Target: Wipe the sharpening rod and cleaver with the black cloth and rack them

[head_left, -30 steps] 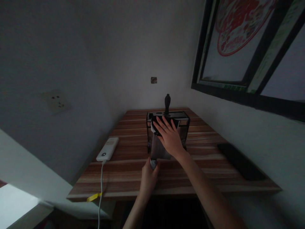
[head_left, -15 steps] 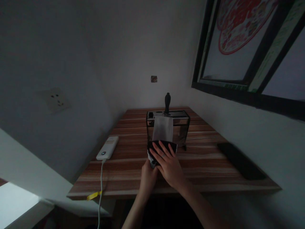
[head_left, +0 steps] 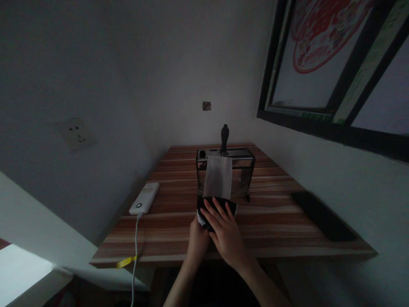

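A black flat piece (head_left: 230, 208) with a white edge, its kind unclear in the dim light, lies between my hands. My left hand (head_left: 198, 238) is closed at its lower left edge, fingers mostly hidden. On top of it rests my right hand (head_left: 225, 230), flat with fingers spread. From the black piece a whitish translucent sheet (head_left: 218, 177) runs up to the top of a metal-framed device (head_left: 241, 153). A black handle (head_left: 225, 137) stands upright on that device.
On the left of the wooden table (head_left: 172, 238) is a white power bank (head_left: 145, 198) with a cable (head_left: 136, 247) running over the front edge past a yellow tag (head_left: 126, 262). A dark flat object (head_left: 322, 216) lies at the right, beside the wall.
Both hands and the black piece have shifted slightly toward me, and a longer stretch of the whitish sheet shows. The metal-framed device has stayed put.
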Demonstrator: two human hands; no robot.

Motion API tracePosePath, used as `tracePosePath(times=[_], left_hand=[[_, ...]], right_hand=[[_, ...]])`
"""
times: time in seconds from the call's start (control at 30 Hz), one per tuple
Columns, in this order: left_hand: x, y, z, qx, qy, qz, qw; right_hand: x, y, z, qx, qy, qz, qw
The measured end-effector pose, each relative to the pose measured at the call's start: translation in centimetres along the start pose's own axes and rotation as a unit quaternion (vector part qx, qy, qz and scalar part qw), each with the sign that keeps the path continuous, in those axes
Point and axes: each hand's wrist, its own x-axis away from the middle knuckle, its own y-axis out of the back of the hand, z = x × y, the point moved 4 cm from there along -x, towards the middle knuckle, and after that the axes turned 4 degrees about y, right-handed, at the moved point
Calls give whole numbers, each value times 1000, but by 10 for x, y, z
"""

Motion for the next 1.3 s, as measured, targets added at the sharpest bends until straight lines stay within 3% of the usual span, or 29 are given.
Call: tracePosePath(times=[0.27, 0.67, 0.97, 1.3], left_hand=[[0, -2, -7, -12, -10, 29, 999], [-1, -2, -14, -43, -19, 10, 999], [-1, -1, -10, -102, -7, -8, 995], [-1, -1, -8, -96, 10, -13, 995]], right_hand=[[-7, 6, -6, 17, 11, -10, 1000], [-38, 23, -29, 53, 11, -28, 998], [-67, 42, -50, 69, 28, -71, 995], [-100, 58, -73, 97, 40, -89, 990]])
